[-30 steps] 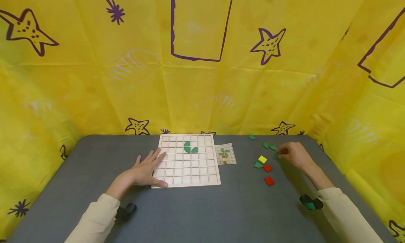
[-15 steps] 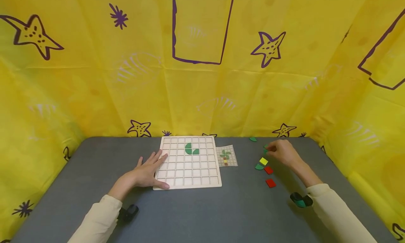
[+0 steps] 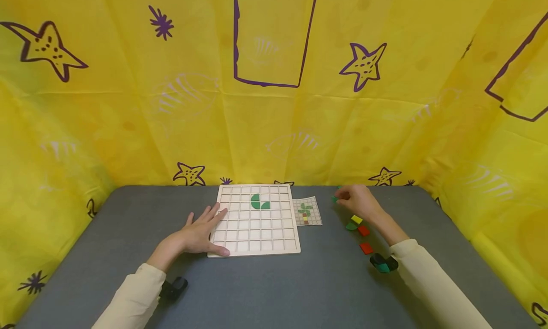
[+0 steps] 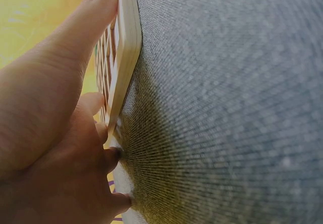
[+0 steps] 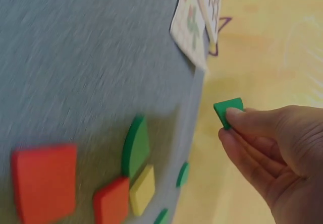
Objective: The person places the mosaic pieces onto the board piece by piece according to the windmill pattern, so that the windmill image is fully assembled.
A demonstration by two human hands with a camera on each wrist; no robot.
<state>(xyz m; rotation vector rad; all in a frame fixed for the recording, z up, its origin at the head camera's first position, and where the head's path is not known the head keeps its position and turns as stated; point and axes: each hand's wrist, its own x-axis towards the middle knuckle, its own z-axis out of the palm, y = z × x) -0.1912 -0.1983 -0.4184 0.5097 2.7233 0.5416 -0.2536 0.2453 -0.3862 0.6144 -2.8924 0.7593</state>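
My right hand (image 3: 359, 204), above the table to the right of the board, pinches a small green tile (image 5: 228, 110) with a curved edge between thumb and fingers. A wooden grid board (image 3: 242, 234) lies on the table, with a few green curved tiles (image 3: 255, 204) set in cells near its top. My left hand (image 3: 198, 234) rests spread at the board's left side, its thumb on the front left corner. A printed pattern card (image 3: 316, 216) lies against the board's right edge. In the left wrist view the left hand (image 4: 60, 108) touches the board's edge.
Right of the card lie a yellow square tile (image 3: 357, 219), a green curved tile (image 3: 351, 226) and two red square tiles (image 3: 363, 230). More green tiles (image 5: 182, 174) show in the right wrist view. A yellow patterned cloth (image 3: 274, 110) hangs behind the grey table (image 3: 274, 291).
My right hand has moved left, from the far right of the loose tiles toward the card, carrying the green tile. The left hand stays in place on the board.
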